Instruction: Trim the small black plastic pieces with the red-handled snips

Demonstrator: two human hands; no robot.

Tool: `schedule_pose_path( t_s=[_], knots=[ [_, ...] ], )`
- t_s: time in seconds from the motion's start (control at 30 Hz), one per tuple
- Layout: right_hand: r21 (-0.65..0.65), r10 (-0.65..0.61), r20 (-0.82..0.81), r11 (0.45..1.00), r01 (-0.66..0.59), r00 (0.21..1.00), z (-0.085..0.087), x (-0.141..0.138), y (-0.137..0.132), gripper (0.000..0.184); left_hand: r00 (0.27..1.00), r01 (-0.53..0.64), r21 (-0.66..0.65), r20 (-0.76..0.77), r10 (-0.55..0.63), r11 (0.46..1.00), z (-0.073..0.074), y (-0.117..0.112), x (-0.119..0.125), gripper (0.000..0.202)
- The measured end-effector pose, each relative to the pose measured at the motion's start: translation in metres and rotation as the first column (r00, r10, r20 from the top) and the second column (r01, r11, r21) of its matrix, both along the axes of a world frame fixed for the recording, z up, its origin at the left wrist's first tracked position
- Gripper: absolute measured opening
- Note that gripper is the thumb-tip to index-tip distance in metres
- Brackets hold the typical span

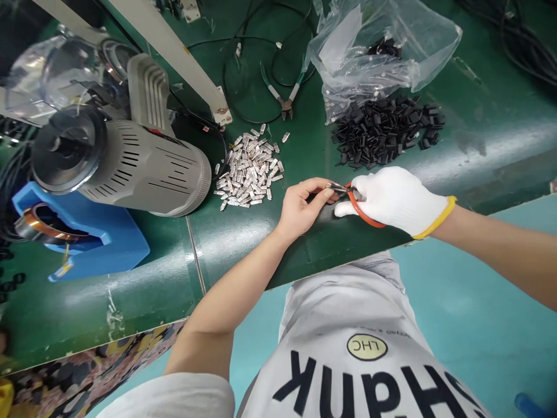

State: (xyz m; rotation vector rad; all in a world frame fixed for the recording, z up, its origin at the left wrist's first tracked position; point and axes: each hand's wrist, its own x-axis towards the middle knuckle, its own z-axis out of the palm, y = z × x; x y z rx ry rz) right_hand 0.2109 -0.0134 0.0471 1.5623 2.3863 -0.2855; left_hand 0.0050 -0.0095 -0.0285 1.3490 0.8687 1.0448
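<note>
My right hand [389, 197], in a white work glove with a yellow cuff, is closed around orange-handled pliers [369, 218]. Their jaws point left to the fingertips of my bare left hand [303, 206]. Thumb and forefinger of that hand are pinched together at the jaws, on a small piece that is mostly hidden. To the left of my hands lies a heap of small silvery metal connectors [252, 168]. Beyond my right hand is a pile of small black plastic pieces [383, 130].
A clear plastic bag [387, 58] lies behind the black pile. Cutting pliers [285, 107] rest near black cables [248, 35]. A grey machine [152, 165] and a blue holder with a tape roll [117, 244] stand left on the green table [235, 249].
</note>
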Motion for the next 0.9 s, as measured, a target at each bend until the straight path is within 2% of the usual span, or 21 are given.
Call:
schedule_pose_path(
  t_s=[0.23,0.4,0.67,0.9],
  knots=[
    [0.094,-0.041,-0.051,0.994,0.046,0.998,0.0016,-0.0032,-0.0042,0.074,0.998,0.011,-0.004,0.061,-0.011,1.0,0.0028,0.0004,-0.0006,0.027],
    [0.077,-0.05,-0.071,0.996,0.055,0.996,0.0015,-0.0043,-0.0029,0.074,0.997,0.01,-0.039,0.082,-0.007,0.999,0.0025,0.0004,-0.0009,0.03],
    [0.03,-0.053,-0.03,0.998,0.054,0.998,-0.0012,-0.0037,-0.003,0.077,1.0,0.005,-0.034,0.025,-0.004,0.999,-0.001,-0.0008,-0.0008,0.036],
    [0.062,-0.094,-0.049,0.993,0.097,0.994,-0.0006,-0.0074,-0.0056,0.075,0.999,-0.015,-0.015,0.039,0.016,1.0,0.0019,-0.0005,-0.0006,0.035]
  ],
)
